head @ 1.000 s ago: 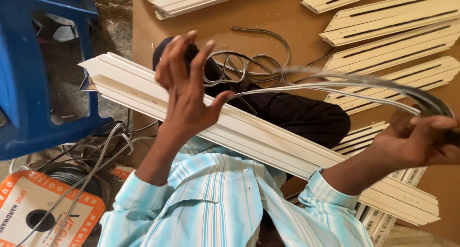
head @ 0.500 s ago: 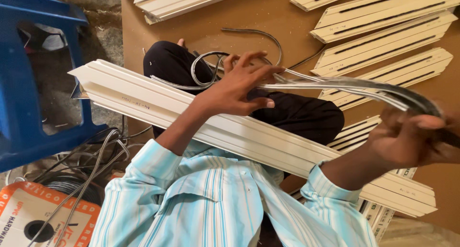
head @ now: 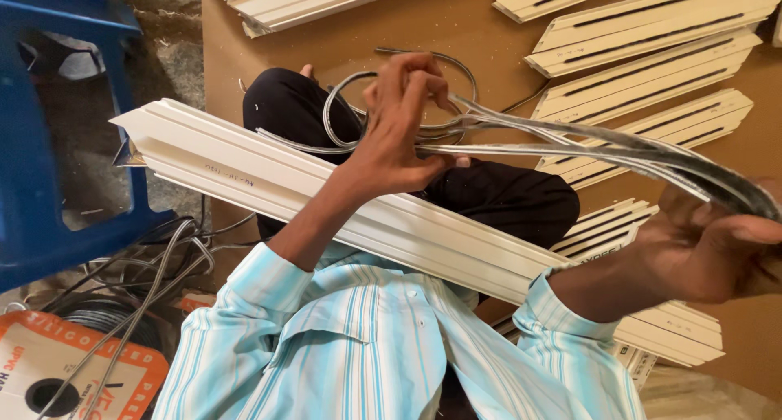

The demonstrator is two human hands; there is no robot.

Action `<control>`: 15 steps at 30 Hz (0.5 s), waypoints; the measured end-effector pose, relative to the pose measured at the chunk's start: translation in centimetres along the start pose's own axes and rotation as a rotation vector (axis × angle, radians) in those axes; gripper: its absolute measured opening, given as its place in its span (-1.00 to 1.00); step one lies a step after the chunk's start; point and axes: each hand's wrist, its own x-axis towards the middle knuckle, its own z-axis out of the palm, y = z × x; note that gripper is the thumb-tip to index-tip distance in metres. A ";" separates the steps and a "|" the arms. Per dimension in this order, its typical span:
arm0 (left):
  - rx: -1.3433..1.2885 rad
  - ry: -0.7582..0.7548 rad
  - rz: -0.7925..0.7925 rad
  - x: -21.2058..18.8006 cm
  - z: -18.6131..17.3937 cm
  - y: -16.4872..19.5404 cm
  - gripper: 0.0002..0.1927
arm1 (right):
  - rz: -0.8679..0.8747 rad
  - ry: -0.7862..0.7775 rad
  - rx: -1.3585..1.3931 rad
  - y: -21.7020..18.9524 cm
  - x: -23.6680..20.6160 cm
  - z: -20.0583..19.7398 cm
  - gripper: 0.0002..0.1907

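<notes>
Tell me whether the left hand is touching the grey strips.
Touching. The head view shows the left hand with fingers pinched around the grey strips, which run on to the right hand.

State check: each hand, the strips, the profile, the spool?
left hand: shut on the grey strips
right hand: shut on the grey strips
grey strips: bundled, stretched between both hands, far ends looped
white profile: lying across the lap
orange spool: on floor, strip trailing out
</notes>
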 end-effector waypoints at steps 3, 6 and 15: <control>-0.046 0.018 0.011 0.1 -0.1 0.0 -0.13 | -0.016 -0.036 -0.021 -0.2 0.4 -0.2 -0.75; -0.100 -0.076 0.049 0.5 0.6 0.0 -0.19 | -0.014 -0.074 0.039 -0.5 0.1 -0.3 -0.73; -0.560 -0.339 -0.191 -0.4 0.2 -0.5 -0.87 | 0.092 -0.017 -0.023 1.8 1.8 -3.5 -0.65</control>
